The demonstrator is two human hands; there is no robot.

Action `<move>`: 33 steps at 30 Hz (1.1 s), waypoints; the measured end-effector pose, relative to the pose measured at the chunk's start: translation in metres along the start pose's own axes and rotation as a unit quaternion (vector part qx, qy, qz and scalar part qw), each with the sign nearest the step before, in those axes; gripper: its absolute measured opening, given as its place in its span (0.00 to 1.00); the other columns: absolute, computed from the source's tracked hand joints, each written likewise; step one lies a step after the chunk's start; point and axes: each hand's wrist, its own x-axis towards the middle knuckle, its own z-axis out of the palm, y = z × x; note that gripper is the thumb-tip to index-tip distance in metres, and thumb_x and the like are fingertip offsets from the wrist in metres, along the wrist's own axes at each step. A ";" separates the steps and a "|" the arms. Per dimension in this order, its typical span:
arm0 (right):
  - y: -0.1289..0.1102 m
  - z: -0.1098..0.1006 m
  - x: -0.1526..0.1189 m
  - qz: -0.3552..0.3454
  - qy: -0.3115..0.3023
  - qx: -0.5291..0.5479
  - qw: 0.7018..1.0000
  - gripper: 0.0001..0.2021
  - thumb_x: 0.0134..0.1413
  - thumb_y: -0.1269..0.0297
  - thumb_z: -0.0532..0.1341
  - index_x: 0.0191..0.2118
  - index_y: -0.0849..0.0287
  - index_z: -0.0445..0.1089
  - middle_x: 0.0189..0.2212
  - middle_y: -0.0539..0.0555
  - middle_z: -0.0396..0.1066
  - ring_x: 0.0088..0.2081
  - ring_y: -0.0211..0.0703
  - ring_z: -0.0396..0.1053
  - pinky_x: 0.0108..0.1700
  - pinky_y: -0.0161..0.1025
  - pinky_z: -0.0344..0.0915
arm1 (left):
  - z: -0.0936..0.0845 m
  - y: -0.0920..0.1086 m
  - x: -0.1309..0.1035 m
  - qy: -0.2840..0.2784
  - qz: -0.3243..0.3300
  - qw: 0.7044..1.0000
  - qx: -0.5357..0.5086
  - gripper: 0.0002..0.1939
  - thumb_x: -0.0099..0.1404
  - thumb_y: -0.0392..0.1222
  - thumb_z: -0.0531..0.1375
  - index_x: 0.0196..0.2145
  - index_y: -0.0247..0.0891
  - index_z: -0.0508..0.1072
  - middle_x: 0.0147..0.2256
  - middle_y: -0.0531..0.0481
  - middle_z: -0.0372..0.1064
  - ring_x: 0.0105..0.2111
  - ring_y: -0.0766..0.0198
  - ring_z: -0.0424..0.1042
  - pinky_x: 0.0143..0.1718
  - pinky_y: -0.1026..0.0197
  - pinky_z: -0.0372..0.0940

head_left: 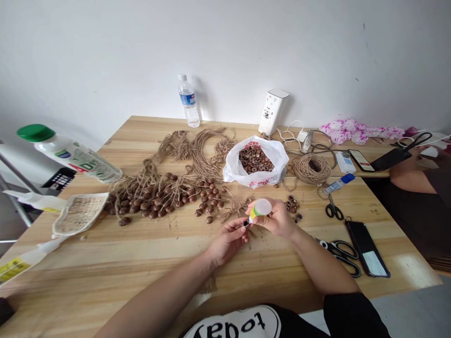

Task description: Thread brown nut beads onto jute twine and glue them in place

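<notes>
My left hand [229,240] pinches a dark, hollow nutshell half [246,224] with its opening turned up. In my right hand [281,219] is a small white glue bottle [261,209] with a yellow-green label. The bottle is tipped, base up, and its lower end is at the shell; whether the two touch I cannot tell. Just beyond my hands lie loose twine ends [237,206]. A white plastic bag [232,164] full of shell halves [256,159] stands behind them. More loose shell pieces [291,204] lie to the right of my right hand.
Twine strands with brown nuts [151,202] cover the left middle. A twine ball [312,169], small scissors [333,210], larger scissors [343,256] and a black phone [367,247] lie right. A woven tray [81,213] and a green-capped bottle [81,157] are left. Another person's arm [410,176] is far right.
</notes>
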 end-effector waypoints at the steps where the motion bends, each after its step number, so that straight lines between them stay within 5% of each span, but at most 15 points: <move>1: -0.001 0.000 0.000 -0.001 0.000 0.000 1.000 0.14 0.50 0.57 0.65 0.37 0.63 0.72 0.29 0.54 0.75 0.24 0.40 0.72 0.28 0.35 0.68 | 0.000 0.000 0.000 -0.001 0.001 1.000 -0.001 0.15 0.49 0.33 0.69 0.37 0.35 0.78 0.29 0.50 0.73 0.22 0.73 0.64 0.28 0.65 0.62; 33: -0.002 0.000 0.001 0.000 -0.009 -0.004 1.000 0.16 0.50 0.52 0.65 0.36 0.62 0.72 0.28 0.54 0.75 0.23 0.39 0.71 0.27 0.35 0.68 | 0.002 0.001 -0.001 -0.001 -0.005 1.000 0.010 0.14 0.48 0.35 0.69 0.36 0.35 0.78 0.30 0.48 0.74 0.23 0.72 0.64 0.28 0.65 0.61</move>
